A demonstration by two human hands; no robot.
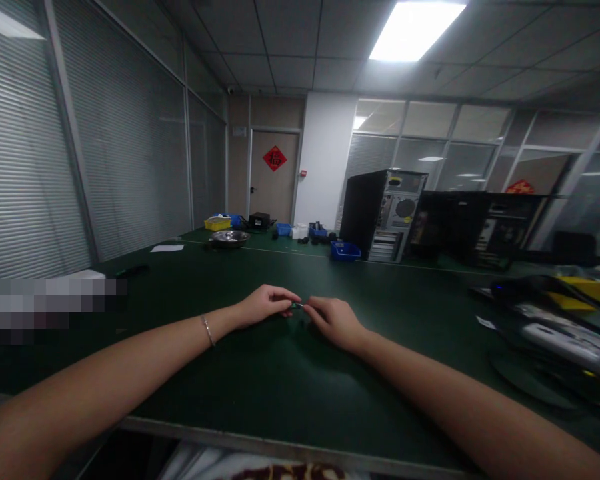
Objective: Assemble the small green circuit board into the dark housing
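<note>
Just above the middle of the green table [260,380], my left hand [266,305] pinches a small green piece [295,305] between thumb and fingers. A tiny shiny tip shows at its right end. My right hand [334,320] is closed, with thumb and forefinger pressed together at that shiny end. The fingertips of both hands are a small gap apart. What the piece is, I cannot make out, as it is small and partly covered by the fingers.
A metal bowl [229,239] and a yellow bin [217,224] stand at the back left. A blue bin [345,251] sits beside a black computer tower [367,213]. Cables and a white power strip [570,343] lie at the right. White paper [167,248] lies left.
</note>
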